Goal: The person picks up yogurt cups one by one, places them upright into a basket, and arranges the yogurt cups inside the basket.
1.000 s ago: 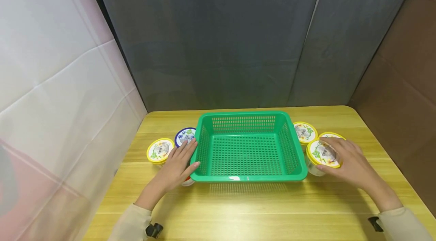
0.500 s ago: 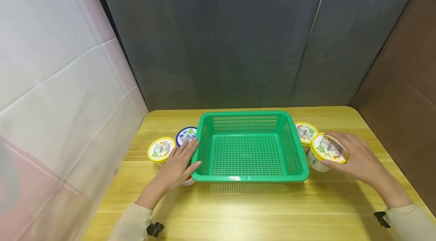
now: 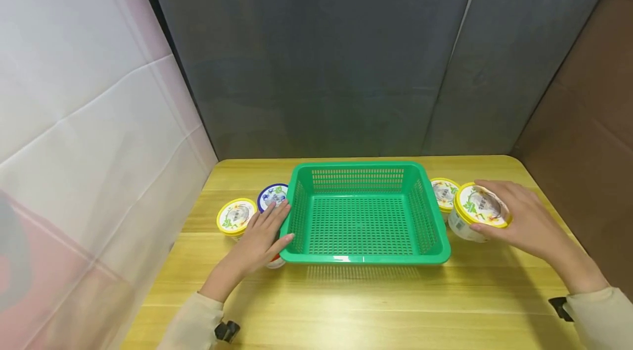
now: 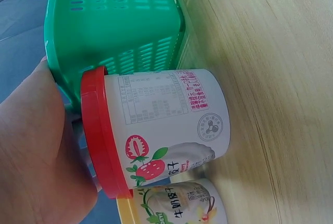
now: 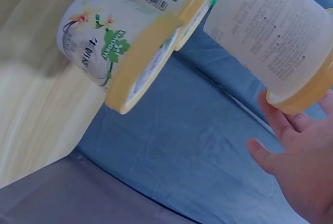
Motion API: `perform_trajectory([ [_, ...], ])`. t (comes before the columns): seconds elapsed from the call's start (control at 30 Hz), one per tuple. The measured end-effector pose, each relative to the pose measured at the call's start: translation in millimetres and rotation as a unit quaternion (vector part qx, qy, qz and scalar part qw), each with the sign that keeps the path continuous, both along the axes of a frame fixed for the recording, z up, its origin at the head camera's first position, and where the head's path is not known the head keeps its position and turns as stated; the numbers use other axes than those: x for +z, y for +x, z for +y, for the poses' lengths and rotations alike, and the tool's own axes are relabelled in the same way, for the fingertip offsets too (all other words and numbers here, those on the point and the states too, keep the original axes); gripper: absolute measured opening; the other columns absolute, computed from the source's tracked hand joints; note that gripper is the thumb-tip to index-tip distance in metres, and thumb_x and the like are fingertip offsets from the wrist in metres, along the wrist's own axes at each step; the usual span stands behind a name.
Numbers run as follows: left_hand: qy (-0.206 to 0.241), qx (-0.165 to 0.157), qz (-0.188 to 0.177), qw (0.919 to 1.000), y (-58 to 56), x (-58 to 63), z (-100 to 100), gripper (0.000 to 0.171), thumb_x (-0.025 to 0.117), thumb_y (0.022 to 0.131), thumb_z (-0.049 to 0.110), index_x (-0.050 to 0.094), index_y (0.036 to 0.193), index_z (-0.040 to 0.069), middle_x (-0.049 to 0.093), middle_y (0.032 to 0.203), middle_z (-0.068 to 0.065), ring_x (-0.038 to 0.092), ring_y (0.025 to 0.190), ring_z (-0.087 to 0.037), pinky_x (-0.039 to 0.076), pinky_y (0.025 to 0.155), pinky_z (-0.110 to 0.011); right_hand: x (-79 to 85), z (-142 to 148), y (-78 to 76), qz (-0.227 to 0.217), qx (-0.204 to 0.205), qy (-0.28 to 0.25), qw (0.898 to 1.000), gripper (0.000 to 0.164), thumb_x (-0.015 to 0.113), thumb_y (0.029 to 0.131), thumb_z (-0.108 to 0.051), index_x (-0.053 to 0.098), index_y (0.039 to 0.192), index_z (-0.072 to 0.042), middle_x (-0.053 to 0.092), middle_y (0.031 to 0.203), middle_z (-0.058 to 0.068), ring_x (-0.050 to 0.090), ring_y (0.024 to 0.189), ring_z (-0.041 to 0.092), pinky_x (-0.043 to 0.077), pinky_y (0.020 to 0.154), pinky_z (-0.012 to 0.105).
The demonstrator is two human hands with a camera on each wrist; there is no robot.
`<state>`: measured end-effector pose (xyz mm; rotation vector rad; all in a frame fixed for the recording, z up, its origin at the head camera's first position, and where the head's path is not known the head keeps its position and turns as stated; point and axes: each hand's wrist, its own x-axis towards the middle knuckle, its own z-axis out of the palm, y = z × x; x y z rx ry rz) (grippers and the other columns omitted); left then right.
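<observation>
Held tub (image 3: pixel 473 214): grasped by the right hand (image 3: pixel 526 221), directly left of the palm between thumb and fingers; long axis roughly upright. Base contact with the table (image 3: pixel 366 306) cannot be told. Just beyond and left of those fingers: a second yellow-lidded tub (image 3: pixel 444 193). Left of the grip: green basket (image 3: pixel 363 259), near. Farthest: left hand (image 3: pixel 253 244), fingers extended, grasping nothing, resting at the basket's left rim; red-lidded tub (image 4: pixel 156 130) beneath it.
</observation>
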<state>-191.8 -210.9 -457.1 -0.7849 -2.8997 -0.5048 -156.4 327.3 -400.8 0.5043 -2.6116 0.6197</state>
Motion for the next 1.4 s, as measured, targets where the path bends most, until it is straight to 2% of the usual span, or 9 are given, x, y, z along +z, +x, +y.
perform_trajectory([
  [0.17, -0.004, 0.004, -0.016, 0.9999, 1.2, 1.6, -0.7, 0.069, 0.046, 0.102, 0.047, 0.023, 0.159, 0.014, 0.020, 0.167, -0.003, 0.017, 0.155, -0.036, 0.016, 0.122, -0.063, 5.2, -3.4, -2.2, 0.006, 0.009, 0.004, 1.000, 0.087, 0.091, 0.063, -0.029, 0.054, 0.140, -0.018, 0.061, 0.129, 0.010, 0.050, 0.115, 0.030, 0.032, 0.093, 0.051],
  [0.3, -0.004, 0.006, -0.014, 0.9999, 1.7, 2.1, -1.3, 0.070, 0.047, 0.102, 0.047, 0.023, 0.159, 0.015, 0.020, 0.167, -0.003, 0.018, 0.154, -0.036, 0.016, 0.121, -0.064, 7.5, -7.1, -4.8, 0.008, 0.011, 0.005, 1.000, 0.087, 0.091, 0.063, -0.030, 0.054, 0.141, -0.019, 0.061, 0.129, 0.010, 0.051, 0.114, 0.031, 0.032, 0.093, 0.051],
  [0.57, 0.001, 0.007, -0.026, 0.9996, 2.2, 2.2, -2.1, 0.069, 0.045, 0.102, 0.047, 0.023, 0.159, 0.015, 0.020, 0.167, -0.001, 0.015, 0.155, -0.034, 0.015, 0.122, -0.063, 11.0, -18.9, -11.5, -0.009, 0.018, 0.003, 1.000, 0.086, 0.091, 0.065, -0.033, 0.054, 0.141, -0.021, 0.061, 0.130, 0.009, 0.050, 0.118, 0.033, 0.032, 0.096, 0.052],
  [0.97, 0.005, 0.002, -0.015, 0.9999, 3.8, 2.4, -1.2, 0.068, 0.046, 0.102, 0.047, 0.024, 0.158, 0.015, 0.023, 0.166, -0.003, 0.018, 0.155, -0.036, 0.017, 0.121, -0.064, 19.4, -50.5, -23.6, -0.018, 0.051, 0.018, 0.998, 0.086, 0.090, 0.066, -0.040, 0.052, 0.142, -0.024, 0.060, 0.133, 0.009, 0.050, 0.121, 0.036, 0.035, 0.098, 0.059],
  [1.1, 0.007, 0.003, -0.020, 0.9998, 3.4, 2.6, -1.3, 0.069, 0.046, 0.102, 0.047, 0.024, 0.159, 0.015, 0.022, 0.167, -0.002, 0.016, 0.155, -0.035, 0.016, 0.122, -0.063, 20.7, -63.4, -28.3, -0.028, 0.061, 0.014, 0.998, 0.084, 0.088, 0.068, -0.043, 0.051, 0.143, -0.028, 0.059, 0.135, 0.005, 0.050, 0.123, 0.033, 0.034, 0.100, 0.056],
  [1.4, 0.005, 0.004, -0.016, 0.9998, 3.9, 4.3, -0.2, 0.070, 0.047, 0.102, 0.048, 0.024, 0.159, 0.015, 0.022, 0.167, -0.002, 0.017, 0.155, -0.035, 0.016, 0.122, -0.063, 18.7, -94.2, -40.5, -0.011, 0.107, 0.009, 0.994, 0.085, 0.089, 0.067, -0.045, 0.051, 0.142, -0.030, 0.061, 0.134, 0.000, 0.053, 0.122, 0.027, 0.035, 0.102, 0.051],
])
